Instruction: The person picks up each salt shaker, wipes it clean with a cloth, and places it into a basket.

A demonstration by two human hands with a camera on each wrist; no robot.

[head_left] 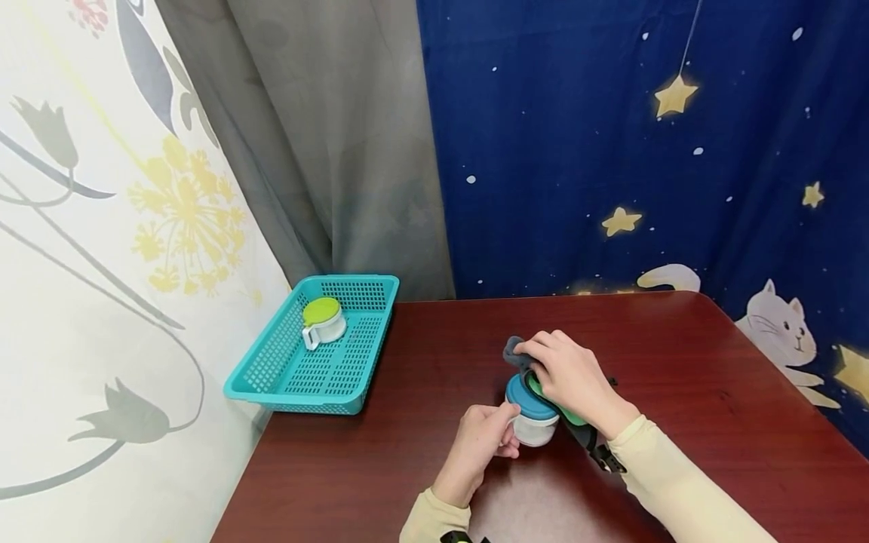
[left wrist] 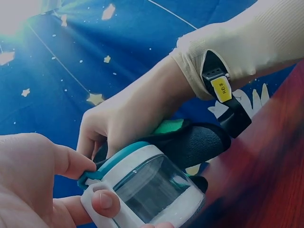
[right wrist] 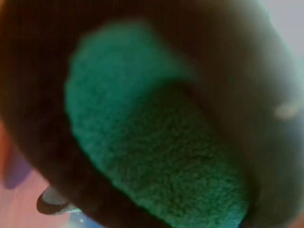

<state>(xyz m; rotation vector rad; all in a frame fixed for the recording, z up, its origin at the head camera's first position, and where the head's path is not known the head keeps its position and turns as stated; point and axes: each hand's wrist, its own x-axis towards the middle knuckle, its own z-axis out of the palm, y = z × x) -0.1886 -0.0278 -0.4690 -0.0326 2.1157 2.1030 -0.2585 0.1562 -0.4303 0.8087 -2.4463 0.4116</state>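
Observation:
In the head view, a clear jar (head_left: 534, 432) with a blue lid (head_left: 528, 400) and a white handle is over the table in front of me. My left hand (head_left: 478, 441) holds it by the handle, thumb near the lid's edge. The left wrist view shows something white low inside the clear jar (left wrist: 156, 187). My right hand (head_left: 570, 377) grips a dark grey and green cloth (head_left: 517, 352) against the lid and the jar's right side. The cloth's green fuzzy face (right wrist: 161, 142) fills much of the right wrist view, blurred; the right fingertips are partly hidden.
A turquoise basket (head_left: 366, 362) stands at the table's left back, holding a similar jar (head_left: 329, 329) with a lime-green lid. The dark red table (head_left: 434, 339) ends at curtains behind and a patterned wall cloth (head_left: 170, 339) on the left.

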